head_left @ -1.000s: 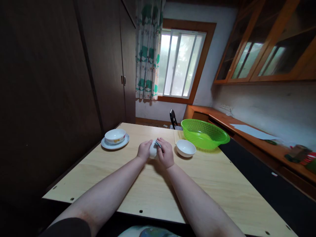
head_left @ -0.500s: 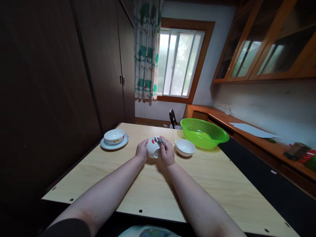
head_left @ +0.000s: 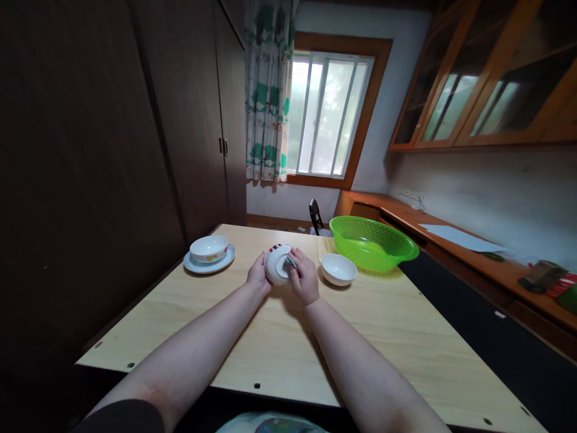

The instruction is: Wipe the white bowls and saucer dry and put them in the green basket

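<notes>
A white bowl (head_left: 276,266) with a red and dark pattern is held above the table, its underside and foot ring turned toward me. My left hand (head_left: 258,275) grips it by the left side. Pressed against the bowl's base on the right is a small greyish-green cloth (head_left: 290,261), pinched in the fingers of my right hand (head_left: 305,276). Part of the cloth is hidden by those fingers. Just right of my right hand a plain white bowl (head_left: 339,270) stands upright on the table.
The pale wooden table (head_left: 270,355) carries a green plastic basket (head_left: 374,243) at the back right, with chopsticks (head_left: 323,246) beside it. On the left, a patterned bowl (head_left: 208,248) sits on a plate (head_left: 189,264). A dark wardrobe (head_left: 180,120) borders the left side.
The held bowl has turned so its underside now faces me. My right hand with the cloth has shifted from its side onto the base.
</notes>
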`<control>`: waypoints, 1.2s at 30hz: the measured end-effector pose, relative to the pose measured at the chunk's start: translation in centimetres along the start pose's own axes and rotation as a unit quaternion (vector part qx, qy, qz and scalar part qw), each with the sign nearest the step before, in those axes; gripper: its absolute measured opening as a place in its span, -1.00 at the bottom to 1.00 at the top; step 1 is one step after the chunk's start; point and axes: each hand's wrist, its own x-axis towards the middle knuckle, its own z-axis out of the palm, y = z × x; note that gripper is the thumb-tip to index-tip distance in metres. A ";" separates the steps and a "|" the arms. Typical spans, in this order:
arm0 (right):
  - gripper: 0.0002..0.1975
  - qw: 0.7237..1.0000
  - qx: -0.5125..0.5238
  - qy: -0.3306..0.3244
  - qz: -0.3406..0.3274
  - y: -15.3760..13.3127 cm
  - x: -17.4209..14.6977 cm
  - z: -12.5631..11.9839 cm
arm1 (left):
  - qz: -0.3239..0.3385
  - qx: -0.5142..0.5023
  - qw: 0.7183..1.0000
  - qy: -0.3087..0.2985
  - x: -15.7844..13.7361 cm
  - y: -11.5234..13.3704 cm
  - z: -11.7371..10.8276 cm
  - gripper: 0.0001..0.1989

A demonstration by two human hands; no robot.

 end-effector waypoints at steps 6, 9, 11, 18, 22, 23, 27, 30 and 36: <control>-0.61 0.992 -0.084 -0.076 -0.061 -1.0 0.0 -0.3 | -0.044 -0.018 0.998 -0.037 -0.8 0.1 0.3 -0.56; -0.61 0.985 -0.113 -0.099 -0.084 -1.5 0.0 -0.4 | -0.068 0.000 0.997 -0.032 -0.9 0.2 0.2 -0.54; -0.61 0.981 -0.124 -0.106 -0.103 -1.7 0.0 -0.4 | -0.082 0.014 0.996 -0.028 -0.8 0.1 0.0 -0.54; -0.62 0.975 -0.139 -0.108 -0.133 -1.9 0.0 0.0 | -0.076 0.018 0.996 -0.041 -0.9 0.0 0.2 -0.53; -0.61 0.975 -0.143 -0.105 -0.132 -2.0 0.0 0.0 | -0.059 0.018 0.997 -0.049 -1.0 -0.1 0.4 -0.53; -0.61 0.975 -0.144 -0.104 -0.134 -2.1 0.0 -0.1 | -0.057 0.014 0.997 -0.051 -1.0 -0.1 0.4 -0.53; -0.59 0.973 -0.149 -0.104 -0.144 -2.1 0.1 -0.1 | -0.064 -0.002 0.997 -0.042 -0.9 0.0 0.1 -0.51; -0.58 0.970 -0.158 -0.108 -0.149 -2.1 0.1 -0.2 | -0.073 -0.002 0.997 -0.033 -0.8 0.3 0.0 -0.49; -0.60 0.968 -0.179 -0.094 -0.150 -1.7 -0.1 -0.3 | -0.091 0.003 0.995 -0.026 -0.6 0.9 0.2 -0.38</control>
